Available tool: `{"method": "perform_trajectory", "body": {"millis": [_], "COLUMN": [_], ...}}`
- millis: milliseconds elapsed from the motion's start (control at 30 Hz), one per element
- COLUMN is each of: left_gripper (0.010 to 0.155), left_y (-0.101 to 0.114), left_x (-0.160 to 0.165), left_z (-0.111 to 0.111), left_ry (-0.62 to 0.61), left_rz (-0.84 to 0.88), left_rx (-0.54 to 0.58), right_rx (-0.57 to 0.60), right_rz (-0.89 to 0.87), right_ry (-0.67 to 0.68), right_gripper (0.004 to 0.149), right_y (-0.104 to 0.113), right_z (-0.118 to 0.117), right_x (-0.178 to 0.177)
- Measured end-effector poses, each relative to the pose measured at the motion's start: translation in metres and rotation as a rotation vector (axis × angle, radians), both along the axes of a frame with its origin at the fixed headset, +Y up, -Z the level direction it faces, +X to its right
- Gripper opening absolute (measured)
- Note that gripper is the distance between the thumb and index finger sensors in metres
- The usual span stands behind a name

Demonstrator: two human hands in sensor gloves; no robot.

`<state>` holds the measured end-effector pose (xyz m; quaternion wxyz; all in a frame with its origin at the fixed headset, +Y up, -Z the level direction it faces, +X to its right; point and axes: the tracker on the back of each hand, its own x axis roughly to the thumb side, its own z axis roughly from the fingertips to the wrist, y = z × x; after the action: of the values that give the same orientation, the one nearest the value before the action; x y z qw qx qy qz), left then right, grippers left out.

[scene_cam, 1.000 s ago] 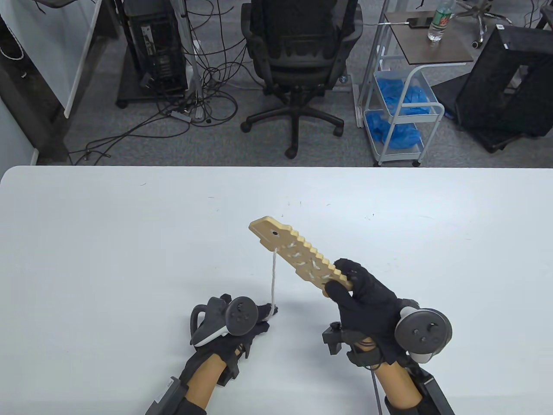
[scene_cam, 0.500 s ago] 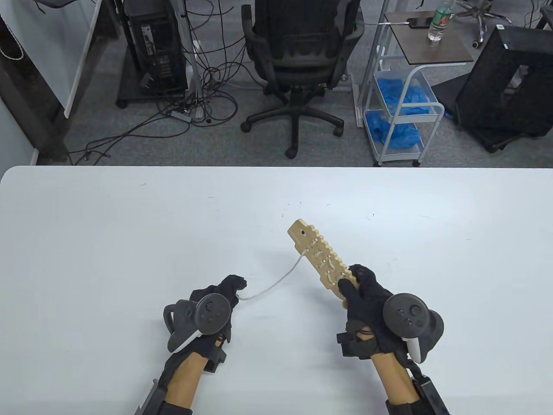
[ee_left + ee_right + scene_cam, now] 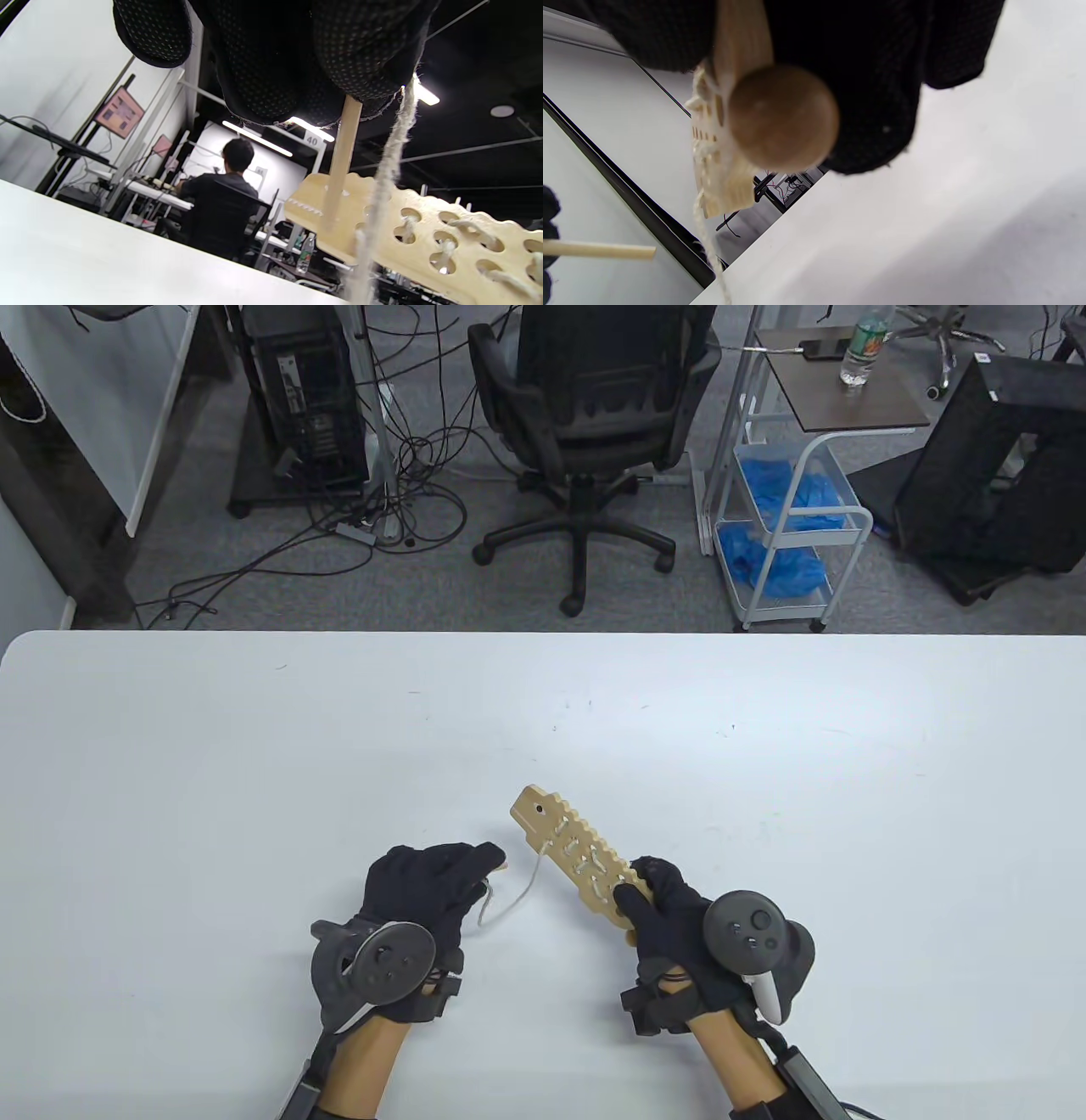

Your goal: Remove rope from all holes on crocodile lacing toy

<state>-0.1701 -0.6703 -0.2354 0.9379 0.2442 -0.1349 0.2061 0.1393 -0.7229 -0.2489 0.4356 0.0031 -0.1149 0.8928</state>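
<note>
A: Left first. We see the black-gloved left hand [image 3: 424, 886] low over the white table [image 3: 254, 772], fingers curled, pinching a thin pale wooden needle stick [image 3: 341, 161]. The white fuzzy rope [image 3: 509, 891] hangs slack from that pinch in a loop.

B: We agree. The rope runs up to the flat tan wooden crocodile lacing toy [image 3: 573, 861], entering near its eye-hole end.

A: In the left wrist view we count several holes with rope threaded through them.

B: Right side: the black-gloved right hand [image 3: 670, 912] grips the toy's near end, fingers wrapped round it, with the far end pointing up-left, above the table.

A: In the right wrist view, a round brown wooden bead [image 3: 782, 118] sits at the gripped end, against the glove.

B: The hands are near each other and not touching.
</note>
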Motion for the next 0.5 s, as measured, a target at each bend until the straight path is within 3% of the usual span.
{"method": "perform_trajectory", "body": {"millis": [500], "left_gripper": [0.044], "left_y": [0.0001], "left_x": [0.0045], "left_z": [0.0012], "left_ry": [-0.004], "left_rz": [-0.007], "left_rx": [0.004], "right_rx": [-0.007], "right_rz": [-0.045], "right_ry": [0.082], "right_gripper": [0.046], "right_y": [-0.0003], "right_z": [0.001], "right_x": [-0.008]}}
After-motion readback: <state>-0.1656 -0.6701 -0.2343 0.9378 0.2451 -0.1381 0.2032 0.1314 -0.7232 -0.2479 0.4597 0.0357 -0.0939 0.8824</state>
